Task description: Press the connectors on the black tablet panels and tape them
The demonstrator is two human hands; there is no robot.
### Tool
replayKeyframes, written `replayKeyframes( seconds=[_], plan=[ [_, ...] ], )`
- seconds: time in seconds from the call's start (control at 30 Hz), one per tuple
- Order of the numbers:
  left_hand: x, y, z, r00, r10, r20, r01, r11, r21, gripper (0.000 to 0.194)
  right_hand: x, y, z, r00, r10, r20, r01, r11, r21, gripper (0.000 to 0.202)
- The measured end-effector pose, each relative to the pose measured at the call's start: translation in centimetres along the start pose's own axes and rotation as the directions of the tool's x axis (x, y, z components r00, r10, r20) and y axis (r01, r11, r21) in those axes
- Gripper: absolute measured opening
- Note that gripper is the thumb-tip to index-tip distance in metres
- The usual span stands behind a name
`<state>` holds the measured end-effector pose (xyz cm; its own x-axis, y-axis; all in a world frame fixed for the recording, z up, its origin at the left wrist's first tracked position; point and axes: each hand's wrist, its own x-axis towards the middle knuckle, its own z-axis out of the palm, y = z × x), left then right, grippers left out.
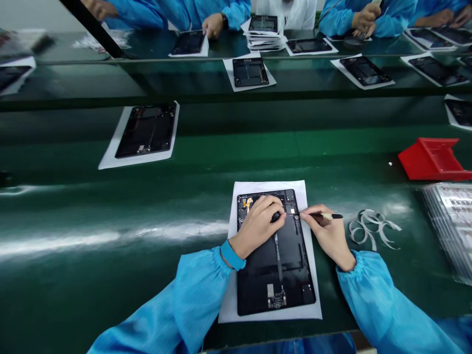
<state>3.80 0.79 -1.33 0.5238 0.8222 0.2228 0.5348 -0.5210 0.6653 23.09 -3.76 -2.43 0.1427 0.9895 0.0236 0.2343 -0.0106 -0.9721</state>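
Note:
An opened black tablet [258, 275] lies on a white sheet [313, 312] in front of me, its inside facing up with a ribbon cable and small boards showing. My left hand [260, 221] rests over its upper part. The fingers are curled around a small dark rounded thing [276, 216], mostly hidden by them. At the tablet's upper right edge, my right hand [326, 233] pinches a slim black-and-cream tool [328, 216]. Its thin tip points left toward a small white square [292, 211] in the tablet; whether it touches is too small to tell.
Curled white strips [372, 227] lie right of my right hand. Farther right are a red bin [429, 160] and stacked clear trays [452, 221]. Another opened tablet [147, 129] lies upper left. More tablets line the raised shelf [302, 73], with co-workers in blue sleeves [236, 17] behind it.

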Motion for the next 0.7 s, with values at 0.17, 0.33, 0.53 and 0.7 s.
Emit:
replayKeyframes(
  seconds=[0.17, 0.33, 0.53, 0.7],
  plan=[
    [0.0, 0.0, 0.2, 1.000, 0.009, 0.003, -0.009, 1.000, 0.016, 0.007, 0.1, -0.3, -0.1, 1.000, 0.012, -0.019, -0.011, 1.000, 0.018, 0.013],
    [0.0, -0.1, 0.3, 1.000, 0.017, 0.000, -0.017, 1.000, 0.020, 0.007, 0.5, -0.5, 0.0, 0.997, 0.025, -0.077, -0.019, 0.998, 0.065, 0.012],
    [0.1, -0.2, 0.4, 1.000, 0.005, -0.027, -0.005, 1.000, -0.023, 0.007, 1.0, -0.5, 0.4, 1.000, 0.024, 0.005, -0.025, 0.998, 0.054, 0.012],
    [0.2, -0.1, 0.4, 0.999, -0.028, -0.028, 0.027, 0.998, -0.059, 0.008, 1.1, -0.3, 0.4, 0.998, 0.034, 0.047, -0.035, 0.999, 0.000, 0.015]
  ],
)
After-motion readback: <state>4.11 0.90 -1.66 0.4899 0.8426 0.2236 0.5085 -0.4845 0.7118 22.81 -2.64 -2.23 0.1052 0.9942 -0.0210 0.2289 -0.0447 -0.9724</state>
